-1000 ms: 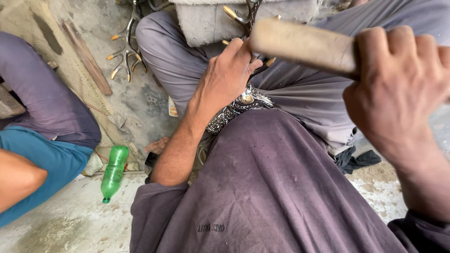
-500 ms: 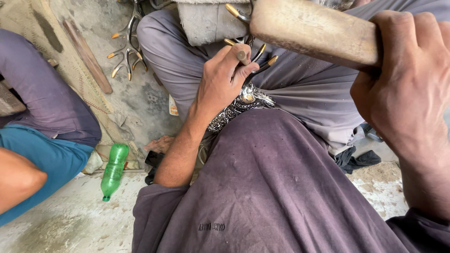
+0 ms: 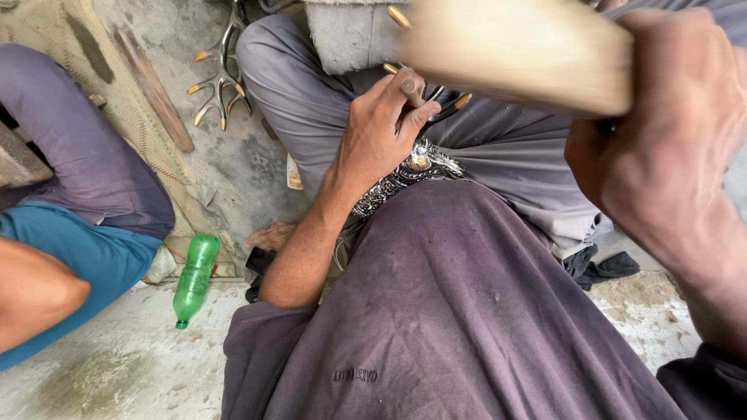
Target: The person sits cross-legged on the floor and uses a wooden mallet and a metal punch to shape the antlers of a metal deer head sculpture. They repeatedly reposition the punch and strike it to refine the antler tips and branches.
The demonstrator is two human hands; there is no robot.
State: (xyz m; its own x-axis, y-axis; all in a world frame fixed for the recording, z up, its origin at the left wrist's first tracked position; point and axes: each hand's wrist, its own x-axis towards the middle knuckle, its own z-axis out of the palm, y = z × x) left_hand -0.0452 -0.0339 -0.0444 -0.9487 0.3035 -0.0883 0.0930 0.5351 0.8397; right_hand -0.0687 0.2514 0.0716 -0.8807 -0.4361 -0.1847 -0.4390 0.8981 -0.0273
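So my outfit here: I'm in a loose, dusty purple-grey cotton tunic [image 3: 467, 311] that fills most of the lower middle of the frame, with pale dust specks and a small line of dark printed lettering near the bottom hem. Matching dark sleeve cuff [image 3: 712, 385] peeks in at the lower right corner. Both forearms are bare, my left hand [image 3: 381, 132] in the upper middle, my right hand [image 3: 669, 132] at the upper right. No rings, no watch.

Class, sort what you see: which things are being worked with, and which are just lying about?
In use: left hand holding a small metal punch; right hand gripping a wooden mallet; ornate silver piece.

Lying about: green plastic bottle; metal tongs; wooden stick; dark rag.
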